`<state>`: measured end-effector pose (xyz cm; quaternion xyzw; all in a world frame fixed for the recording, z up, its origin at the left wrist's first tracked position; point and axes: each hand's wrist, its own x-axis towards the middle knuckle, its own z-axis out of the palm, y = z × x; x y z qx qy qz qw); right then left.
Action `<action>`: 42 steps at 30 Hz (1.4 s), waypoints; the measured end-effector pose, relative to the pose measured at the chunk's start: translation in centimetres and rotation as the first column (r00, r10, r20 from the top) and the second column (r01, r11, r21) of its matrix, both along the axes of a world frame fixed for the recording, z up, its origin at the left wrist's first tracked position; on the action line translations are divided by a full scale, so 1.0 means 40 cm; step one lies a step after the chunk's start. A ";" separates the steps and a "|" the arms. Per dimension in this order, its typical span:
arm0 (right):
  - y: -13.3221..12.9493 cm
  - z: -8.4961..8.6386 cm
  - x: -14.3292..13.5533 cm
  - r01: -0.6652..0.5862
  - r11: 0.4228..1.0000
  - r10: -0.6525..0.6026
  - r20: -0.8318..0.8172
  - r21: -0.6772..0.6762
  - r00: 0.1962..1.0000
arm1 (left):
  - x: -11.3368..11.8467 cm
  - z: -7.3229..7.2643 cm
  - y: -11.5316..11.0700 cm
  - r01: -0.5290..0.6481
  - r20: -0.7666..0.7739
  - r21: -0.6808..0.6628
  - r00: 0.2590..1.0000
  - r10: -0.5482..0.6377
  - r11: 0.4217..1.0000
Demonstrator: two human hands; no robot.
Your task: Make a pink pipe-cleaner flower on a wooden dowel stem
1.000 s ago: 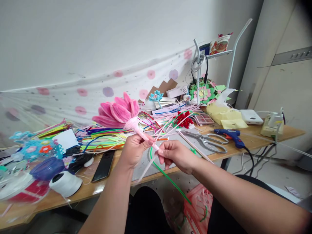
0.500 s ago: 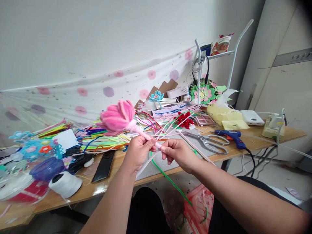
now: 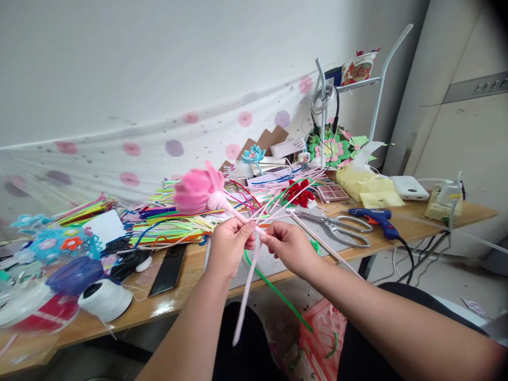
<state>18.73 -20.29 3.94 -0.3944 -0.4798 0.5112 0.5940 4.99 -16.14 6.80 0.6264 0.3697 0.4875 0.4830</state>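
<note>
A pink pipe-cleaner flower (image 3: 200, 188) leans up to the left, its pale pink wrapped stem running down into my hands. My left hand (image 3: 228, 244) is closed round that stem below the bloom. Just to the right, my right hand (image 3: 289, 244) pinches the stem's lower end between thumb and fingers. From between the hands a loose pale pink pipe cleaner (image 3: 246, 301) hangs down over my lap. A green pipe cleaner (image 3: 278, 295) slants off the table edge behind it. Both hands are above the grey mat (image 3: 273, 269).
Scissors (image 3: 337, 228) and a blue glue gun (image 3: 377, 219) lie to the right. Bundles of coloured pipe cleaners (image 3: 170, 233), a black phone (image 3: 169, 271) and a white thread spool (image 3: 105, 300) are on the left. A red flower (image 3: 298, 193) lies beyond my hands.
The flower has shifted right and turned slightly. The loose pale pink pipe cleaner, earlier slanting beside my left wrist, now hangs down between my hands. Both hands keep hold of the stem.
</note>
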 end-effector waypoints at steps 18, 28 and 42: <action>-0.020 0.010 0.013 -0.057 0.998 0.057 0.010 -0.015 0.998 | -0.002 0.018 -0.006 0.027 -0.087 -0.005 0.996 -0.028 1.000; -0.024 0.001 0.014 -0.136 0.990 0.137 0.025 -0.032 0.990 | -0.025 0.043 0.001 0.169 -0.151 -0.049 0.973 -0.175 0.984; -0.033 0.010 0.026 -0.263 0.962 0.271 0.112 -0.080 0.956 | -0.048 0.049 -0.006 0.275 -0.117 -0.104 0.951 -0.287 0.956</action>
